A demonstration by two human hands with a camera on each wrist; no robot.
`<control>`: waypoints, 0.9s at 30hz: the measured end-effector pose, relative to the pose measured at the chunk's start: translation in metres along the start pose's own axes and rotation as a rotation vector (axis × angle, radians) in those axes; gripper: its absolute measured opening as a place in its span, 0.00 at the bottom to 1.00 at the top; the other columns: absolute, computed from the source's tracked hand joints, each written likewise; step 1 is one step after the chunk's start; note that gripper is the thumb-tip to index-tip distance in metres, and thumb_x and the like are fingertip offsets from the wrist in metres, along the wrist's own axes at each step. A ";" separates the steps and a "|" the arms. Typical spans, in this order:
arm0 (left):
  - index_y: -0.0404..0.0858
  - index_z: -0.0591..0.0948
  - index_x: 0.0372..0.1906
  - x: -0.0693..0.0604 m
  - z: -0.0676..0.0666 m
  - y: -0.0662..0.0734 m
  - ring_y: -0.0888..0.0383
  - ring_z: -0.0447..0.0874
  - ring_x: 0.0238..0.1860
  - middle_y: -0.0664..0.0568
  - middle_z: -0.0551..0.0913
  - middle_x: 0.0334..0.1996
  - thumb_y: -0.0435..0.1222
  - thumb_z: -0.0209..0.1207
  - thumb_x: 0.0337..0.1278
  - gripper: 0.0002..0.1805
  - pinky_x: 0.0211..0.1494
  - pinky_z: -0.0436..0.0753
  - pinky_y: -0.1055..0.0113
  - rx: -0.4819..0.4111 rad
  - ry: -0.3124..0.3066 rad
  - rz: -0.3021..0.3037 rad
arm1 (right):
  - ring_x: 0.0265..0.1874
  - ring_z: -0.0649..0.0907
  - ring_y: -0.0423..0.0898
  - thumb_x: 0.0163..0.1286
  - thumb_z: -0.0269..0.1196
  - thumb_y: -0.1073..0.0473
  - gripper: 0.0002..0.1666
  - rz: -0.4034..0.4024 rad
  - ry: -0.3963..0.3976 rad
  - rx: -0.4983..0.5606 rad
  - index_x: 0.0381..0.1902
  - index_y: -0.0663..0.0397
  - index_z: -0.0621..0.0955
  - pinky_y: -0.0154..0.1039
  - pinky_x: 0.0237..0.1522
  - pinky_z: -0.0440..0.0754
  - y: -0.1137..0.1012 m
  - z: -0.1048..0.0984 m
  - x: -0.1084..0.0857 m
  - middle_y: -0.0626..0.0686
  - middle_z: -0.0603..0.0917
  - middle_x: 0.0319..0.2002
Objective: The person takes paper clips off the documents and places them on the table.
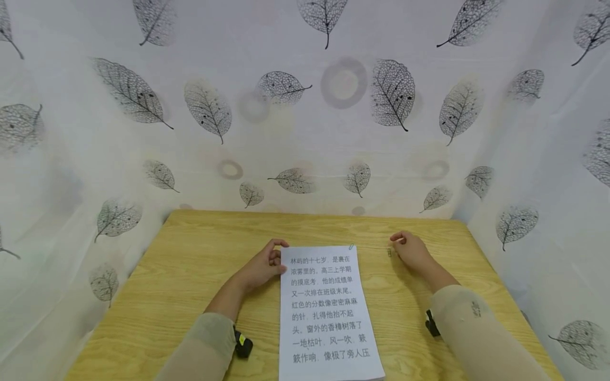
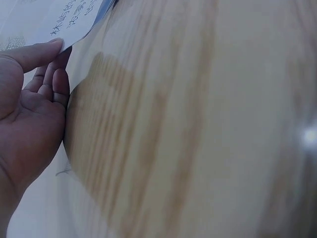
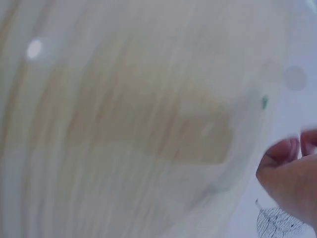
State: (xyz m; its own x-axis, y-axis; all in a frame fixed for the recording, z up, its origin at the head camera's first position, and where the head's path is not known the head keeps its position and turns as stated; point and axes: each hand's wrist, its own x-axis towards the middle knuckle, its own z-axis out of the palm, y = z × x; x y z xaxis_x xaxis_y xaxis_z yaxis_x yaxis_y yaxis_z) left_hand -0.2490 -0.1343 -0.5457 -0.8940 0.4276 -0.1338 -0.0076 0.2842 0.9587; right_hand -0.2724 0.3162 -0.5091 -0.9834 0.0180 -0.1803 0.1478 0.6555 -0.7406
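A stack of white paper sheets [image 1: 329, 312], printed with Chinese characters, lies on the wooden table. Its top right corner carries a greenish paper clip [image 1: 351, 246]. At its top left corner my left hand [image 1: 259, 270] holds the edge; the left wrist view shows the thumb on the printed sheet [image 2: 74, 25] and the other fingers curled. To the right of the stack, apart from it, my right hand [image 1: 413, 251] hovers with loosely bent fingers. I see nothing between them. A small clip-like thing [image 1: 389, 253] is just left of and below its fingertips.
The wooden table [image 1: 214, 238] ends at the back against a white curtain [image 1: 286, 143] with leaf prints, which also hangs on both sides. In the right wrist view a small green thing [image 3: 264, 102] is blurred beyond the fingers.
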 end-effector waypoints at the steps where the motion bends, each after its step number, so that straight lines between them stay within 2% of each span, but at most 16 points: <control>1: 0.46 0.67 0.72 0.000 0.000 0.000 0.54 0.81 0.47 0.43 0.83 0.50 0.23 0.61 0.72 0.31 0.53 0.81 0.65 -0.002 0.000 0.002 | 0.31 0.76 0.42 0.86 0.50 0.59 0.21 0.036 0.028 0.078 0.68 0.64 0.75 0.35 0.31 0.76 -0.004 0.000 0.000 0.66 0.80 0.59; 3: 0.46 0.67 0.72 0.000 0.000 0.000 0.54 0.81 0.47 0.42 0.83 0.50 0.23 0.61 0.72 0.31 0.53 0.81 0.66 -0.002 -0.001 0.005 | 0.34 0.76 0.40 0.86 0.49 0.59 0.22 0.107 0.092 0.271 0.70 0.62 0.73 0.34 0.33 0.77 -0.012 0.000 0.000 0.61 0.78 0.59; 5: 0.45 0.66 0.72 0.000 0.000 0.000 0.54 0.81 0.47 0.42 0.83 0.51 0.23 0.61 0.72 0.31 0.52 0.81 0.67 -0.004 -0.005 0.010 | 0.40 0.76 0.40 0.86 0.49 0.60 0.20 0.160 0.143 0.454 0.70 0.56 0.73 0.33 0.40 0.80 -0.021 0.002 0.001 0.55 0.76 0.57; 8: 0.45 0.66 0.73 0.000 -0.001 0.001 0.54 0.79 0.47 0.41 0.83 0.52 0.23 0.61 0.72 0.31 0.51 0.81 0.68 -0.009 -0.008 0.008 | 0.46 0.78 0.39 0.87 0.50 0.60 0.16 0.190 0.141 0.669 0.67 0.48 0.73 0.34 0.52 0.82 -0.032 0.010 0.000 0.47 0.72 0.54; 10: 0.45 0.66 0.72 0.000 -0.001 0.001 0.54 0.79 0.47 0.42 0.83 0.52 0.23 0.61 0.72 0.31 0.50 0.80 0.69 -0.008 -0.008 0.003 | 0.48 0.78 0.40 0.87 0.51 0.59 0.16 0.172 0.087 0.727 0.67 0.49 0.71 0.35 0.56 0.83 -0.040 0.020 -0.002 0.46 0.73 0.54; 13: 0.46 0.66 0.73 0.000 -0.001 0.000 0.54 0.77 0.46 0.42 0.82 0.51 0.23 0.60 0.73 0.31 0.49 0.79 0.70 -0.005 -0.009 0.003 | 0.54 0.80 0.42 0.87 0.54 0.59 0.24 0.110 -0.039 0.699 0.74 0.57 0.68 0.34 0.61 0.84 -0.051 0.042 -0.006 0.53 0.75 0.62; 15: 0.45 0.65 0.73 0.000 -0.001 -0.001 0.54 0.77 0.46 0.42 0.82 0.51 0.23 0.60 0.73 0.31 0.49 0.79 0.70 -0.007 -0.011 0.009 | 0.58 0.82 0.45 0.86 0.56 0.59 0.30 0.070 -0.116 0.628 0.78 0.62 0.64 0.35 0.63 0.84 -0.057 0.056 -0.009 0.60 0.76 0.68; 17: 0.45 0.65 0.73 0.000 0.000 -0.001 0.54 0.77 0.46 0.42 0.82 0.51 0.22 0.60 0.73 0.31 0.49 0.79 0.70 -0.011 -0.012 0.012 | 0.58 0.84 0.46 0.85 0.58 0.59 0.31 0.049 -0.150 0.562 0.78 0.63 0.65 0.36 0.61 0.84 -0.060 0.068 -0.012 0.63 0.78 0.69; 21: 0.45 0.65 0.73 -0.001 0.000 -0.002 0.54 0.79 0.46 0.41 0.83 0.52 0.22 0.59 0.73 0.31 0.50 0.80 0.69 -0.023 -0.015 0.005 | 0.45 0.85 0.45 0.82 0.61 0.61 0.24 0.051 -0.108 0.483 0.71 0.60 0.74 0.35 0.48 0.82 -0.064 0.083 -0.016 0.59 0.86 0.53; 24: 0.45 0.65 0.74 -0.001 0.000 -0.001 0.54 0.79 0.46 0.40 0.83 0.54 0.22 0.60 0.73 0.32 0.51 0.81 0.69 -0.032 -0.015 -0.002 | 0.39 0.80 0.45 0.80 0.63 0.63 0.19 0.050 -0.054 0.442 0.65 0.59 0.78 0.34 0.41 0.78 -0.066 0.089 -0.017 0.52 0.82 0.40; 27: 0.45 0.65 0.74 -0.001 -0.001 0.000 0.54 0.78 0.46 0.42 0.83 0.53 0.23 0.60 0.73 0.33 0.50 0.80 0.70 -0.040 -0.004 -0.014 | 0.38 0.78 0.45 0.78 0.64 0.64 0.18 0.040 -0.012 0.414 0.63 0.57 0.78 0.34 0.38 0.76 -0.067 0.091 -0.017 0.49 0.77 0.37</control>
State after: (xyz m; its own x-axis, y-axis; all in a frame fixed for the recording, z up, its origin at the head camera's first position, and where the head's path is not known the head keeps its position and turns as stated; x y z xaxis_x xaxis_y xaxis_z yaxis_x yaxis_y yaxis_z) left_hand -0.2485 -0.1355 -0.5450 -0.8919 0.4272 -0.1484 -0.0384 0.2554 0.9661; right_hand -0.2557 0.2027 -0.5153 -0.9751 0.0267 -0.2201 0.2180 0.2952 -0.9302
